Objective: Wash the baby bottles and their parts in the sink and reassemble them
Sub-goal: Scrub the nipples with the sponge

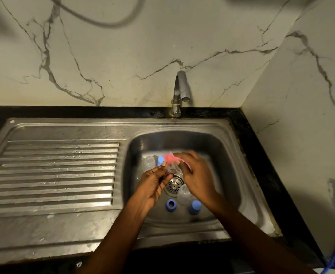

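Now the left hand (152,186) pinches a small clear part (171,169) over the sink (229,155); the right hand (196,175), closed, holds a pink scrubber (169,158) against it.

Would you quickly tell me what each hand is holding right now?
Left hand: closed on a small clear part.
Right hand: closed on a pink scrubber.

Steel sink basin (229,155) right of centre frame, ribbed steel drainboard (59,171) to its left. Curved metal tap (179,91) behind basin. Round drain strainer (174,184) mid-basin, between my hands. Two blue bottle caps (171,205) below drain, clear bottle (149,162) upper left of it.
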